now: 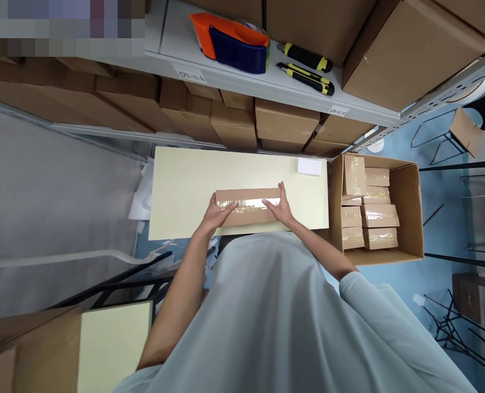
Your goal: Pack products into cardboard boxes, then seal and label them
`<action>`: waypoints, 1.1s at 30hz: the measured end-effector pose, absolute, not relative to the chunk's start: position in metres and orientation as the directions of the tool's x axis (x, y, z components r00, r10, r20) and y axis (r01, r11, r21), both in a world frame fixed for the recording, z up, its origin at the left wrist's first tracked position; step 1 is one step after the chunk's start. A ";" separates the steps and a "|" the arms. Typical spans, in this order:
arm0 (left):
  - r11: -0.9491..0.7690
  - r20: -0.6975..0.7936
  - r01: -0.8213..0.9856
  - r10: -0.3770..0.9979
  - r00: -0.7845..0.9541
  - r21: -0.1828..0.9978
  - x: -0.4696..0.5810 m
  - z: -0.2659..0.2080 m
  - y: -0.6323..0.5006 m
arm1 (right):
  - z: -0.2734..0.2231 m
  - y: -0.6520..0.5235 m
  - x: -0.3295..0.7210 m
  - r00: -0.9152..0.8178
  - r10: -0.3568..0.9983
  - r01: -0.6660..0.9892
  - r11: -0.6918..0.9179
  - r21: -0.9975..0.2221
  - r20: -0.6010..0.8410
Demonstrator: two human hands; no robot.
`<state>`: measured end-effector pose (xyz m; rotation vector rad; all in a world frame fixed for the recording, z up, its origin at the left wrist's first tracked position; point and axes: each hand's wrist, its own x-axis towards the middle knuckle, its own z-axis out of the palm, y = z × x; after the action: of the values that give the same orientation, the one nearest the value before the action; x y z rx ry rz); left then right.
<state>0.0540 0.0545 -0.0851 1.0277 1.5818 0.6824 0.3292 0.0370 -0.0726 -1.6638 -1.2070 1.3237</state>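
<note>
A long brown cardboard box [248,214] with shiny clear tape along its top lies at the front of the pale yellow table [181,185]. My left hand [220,214] grips its left end, thumb on the tape. Around the right end is my right hand [281,206], its thumb also pressing the taped top and its fingers at the end face. The undersides of the fingers on both hands are hidden by the box.
To the right stands a large open carton [419,218] holding several small taped boxes [379,215]. A white paper block [309,166] sits at the table's back right. An orange and blue tape dispenser [236,48] and two utility knives [307,79] lie on the shelf [234,84].
</note>
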 end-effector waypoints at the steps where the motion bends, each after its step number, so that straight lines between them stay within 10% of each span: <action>1: 0.463 -0.470 0.205 0.882 -0.015 0.862 0.053 -0.086 0.054 | -0.075 0.037 0.329 0.060 0.938 0.228 -0.346 -0.910 -0.342; 10: 0.518 -0.522 0.083 0.852 0.034 0.851 0.050 -0.085 0.050 | -0.089 0.040 0.337 0.044 0.831 0.110 -0.556 -0.824 -0.555; 19: 0.418 -0.344 0.316 0.901 -0.266 0.851 0.052 -0.085 0.043 | -0.076 0.035 0.363 0.081 0.853 0.176 -0.522 -0.834 -0.516; 33: 0.389 -0.377 0.362 0.920 -0.108 0.847 0.057 -0.068 -0.007 | -0.051 -0.028 0.335 -0.073 0.931 0.298 -0.322 -0.898 -0.358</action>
<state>0.0568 -0.0069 -0.0681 1.1448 1.6722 0.7162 0.3354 -0.0280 -0.0514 -1.6306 -1.3329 1.4201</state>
